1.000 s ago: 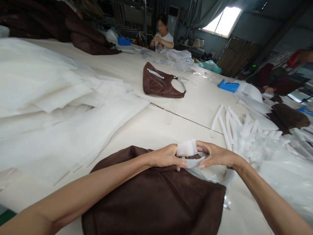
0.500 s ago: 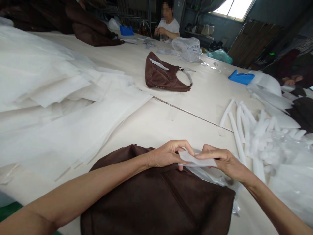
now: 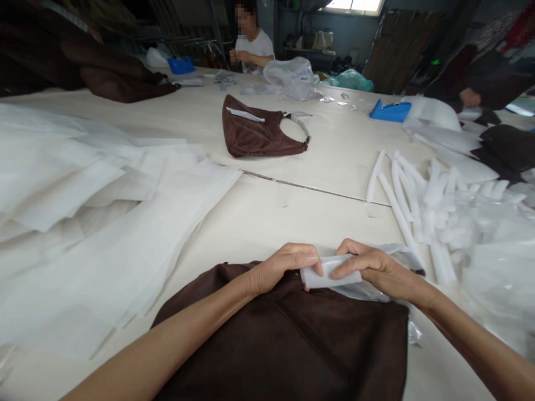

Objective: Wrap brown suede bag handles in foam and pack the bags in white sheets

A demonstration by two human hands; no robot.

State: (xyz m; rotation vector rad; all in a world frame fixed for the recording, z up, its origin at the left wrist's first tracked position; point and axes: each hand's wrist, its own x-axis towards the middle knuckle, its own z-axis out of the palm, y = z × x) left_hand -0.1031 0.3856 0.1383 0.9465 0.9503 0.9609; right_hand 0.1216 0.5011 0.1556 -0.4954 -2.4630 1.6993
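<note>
A dark brown handbag [image 3: 288, 340] lies in front of me, its upper edge turned away from me. Over that edge my left hand [image 3: 288, 264] pinches the left end of a small folded piece of white paper [image 3: 326, 278]. My right hand [image 3: 371, 270] grips the same paper at its right end, thumb on top. Behind and beneath the right hand runs a strap wrapped in pale covering [image 3: 401, 250]. The fingers under the paper are mostly hidden.
White sheets [image 3: 104, 234] are heaped at left. White foam tubes [image 3: 405, 223] and clear plastic lie at right. Another brown handbag [image 3: 251, 133] rests across the table seam. Beyond it are a plastic bag [image 3: 288, 78], a blue holder [image 3: 390, 111] and a seated person [image 3: 253, 47].
The paper has gone from a loose, bent strip to a flatter, more compact fold between my hands. The wrapped strap shows more behind my right hand. My view has turned slightly right.
</note>
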